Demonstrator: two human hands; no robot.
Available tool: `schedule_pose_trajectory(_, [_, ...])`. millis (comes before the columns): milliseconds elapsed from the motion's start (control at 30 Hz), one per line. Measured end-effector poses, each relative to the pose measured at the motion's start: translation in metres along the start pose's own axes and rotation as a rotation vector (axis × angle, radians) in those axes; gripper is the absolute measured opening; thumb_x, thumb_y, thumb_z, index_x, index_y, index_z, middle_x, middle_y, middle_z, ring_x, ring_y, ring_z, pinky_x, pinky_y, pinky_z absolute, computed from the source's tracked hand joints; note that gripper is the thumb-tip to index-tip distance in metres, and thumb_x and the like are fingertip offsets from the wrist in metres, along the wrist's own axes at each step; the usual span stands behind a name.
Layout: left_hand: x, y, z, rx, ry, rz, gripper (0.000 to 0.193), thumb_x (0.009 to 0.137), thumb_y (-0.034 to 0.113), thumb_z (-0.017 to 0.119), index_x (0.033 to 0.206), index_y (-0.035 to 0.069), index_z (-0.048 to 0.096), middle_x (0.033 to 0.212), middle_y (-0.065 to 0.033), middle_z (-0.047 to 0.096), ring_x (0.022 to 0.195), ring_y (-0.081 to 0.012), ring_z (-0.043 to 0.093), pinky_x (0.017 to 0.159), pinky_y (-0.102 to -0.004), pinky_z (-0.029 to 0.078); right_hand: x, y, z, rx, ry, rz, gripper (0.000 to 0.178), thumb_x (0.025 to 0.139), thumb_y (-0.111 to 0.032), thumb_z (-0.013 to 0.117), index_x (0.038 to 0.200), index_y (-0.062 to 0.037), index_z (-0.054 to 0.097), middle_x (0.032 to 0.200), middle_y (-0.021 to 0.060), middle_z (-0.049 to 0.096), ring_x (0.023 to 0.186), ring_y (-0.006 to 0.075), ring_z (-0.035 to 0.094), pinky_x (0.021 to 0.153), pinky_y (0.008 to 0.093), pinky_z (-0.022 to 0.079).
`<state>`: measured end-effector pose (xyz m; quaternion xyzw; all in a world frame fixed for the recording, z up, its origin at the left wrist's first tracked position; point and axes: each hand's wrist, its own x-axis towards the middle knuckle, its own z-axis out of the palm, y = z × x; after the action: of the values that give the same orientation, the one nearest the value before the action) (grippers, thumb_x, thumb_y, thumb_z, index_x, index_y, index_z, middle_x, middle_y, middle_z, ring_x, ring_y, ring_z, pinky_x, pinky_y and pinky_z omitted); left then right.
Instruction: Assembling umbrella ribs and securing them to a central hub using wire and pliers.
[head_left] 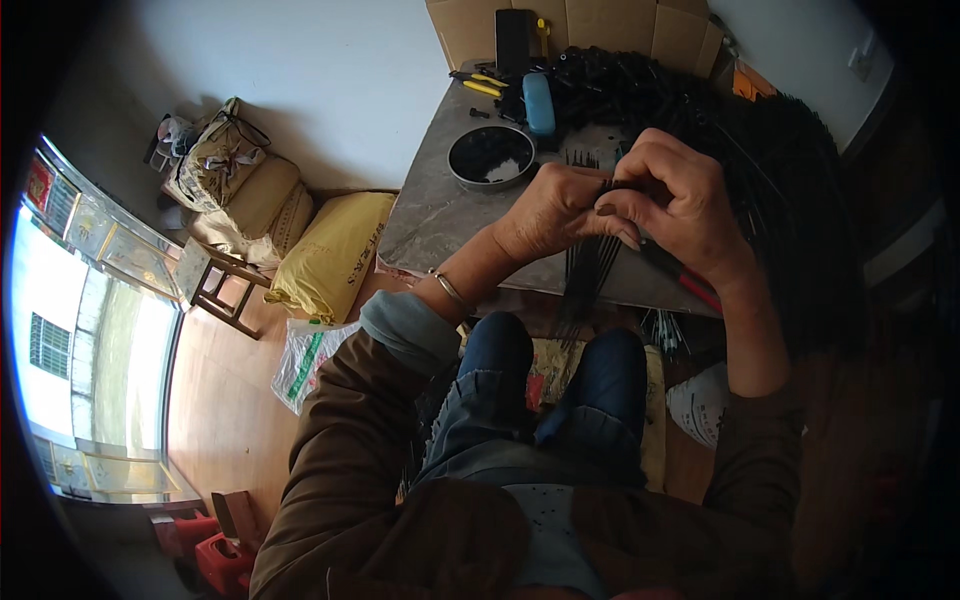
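My left hand (565, 208) and my right hand (685, 195) meet above the table's front edge, both with fingers closed in a pinch. A small, thin black piece (614, 186) shows between the fingertips; its kind is too small to tell. Just below the hands, a bunch of thin black strands (592, 275) lies over the table edge and hangs toward my knees. Left of the hands stands a round metal bowl (490, 184) holding small black parts and something white.
Black parts (610, 85) are heaped on the grey table (425, 215), beside a blue case (538, 104) and yellow-handled pliers (482, 82). Long black strands (790, 170) pile up at the right. A red-handled tool (698, 288) lies at the edge. Yellow sack (335, 255) and wooden stool (222, 285) stand left.
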<state>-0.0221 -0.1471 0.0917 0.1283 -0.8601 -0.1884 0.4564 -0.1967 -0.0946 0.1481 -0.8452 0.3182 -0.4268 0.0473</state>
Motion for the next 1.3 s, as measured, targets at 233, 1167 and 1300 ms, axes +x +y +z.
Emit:
schedule_pose_trajectory(233, [-0.015,-0.010,0.026,-0.228,0.068,-0.004,0.027,0.075,0.023,0.080,0.085,0.003,0.064,0.066,-0.0077,0.062,0.059,-0.0248,0.062,0.056,-0.0285,0.050,0.011,-0.004,0.012,-0.261,0.084,-0.236,0.021,0.074,-0.017,0.077,0.080,-0.0074,0.060,0.074,0.0023,0.059,0.062,0.0148,0.062,0.051,0.0257,0.048])
schedule_pose_trajectory(1167, [-0.102,-0.029,0.046,0.403,-0.349,-0.245,0.100,0.068,0.064,0.067,0.140,0.001,0.038,0.149,-0.0224,0.025,0.142,-0.0411,0.014,0.113,-0.0559,0.012,-0.034,0.212,0.003,-0.243,-0.151,0.668,0.018,0.081,-0.022,0.066,0.092,-0.0086,0.070,0.081,0.0072,0.069,0.075,0.0178,0.064,0.070,0.0310,0.049])
schedule_pose_trajectory(1300, [-0.109,-0.023,0.042,0.474,-0.346,-0.255,0.102,0.068,0.068,0.063,0.139,-0.002,0.038,0.151,-0.0215,0.025,0.141,-0.0402,0.018,0.112,-0.0591,0.013,-0.031,0.212,0.025,-0.560,-0.285,0.740,0.015,0.082,-0.023,0.064,0.092,-0.0135,0.069,0.091,0.0040,0.067,0.091,0.0240,0.064,0.079,0.0365,0.048])
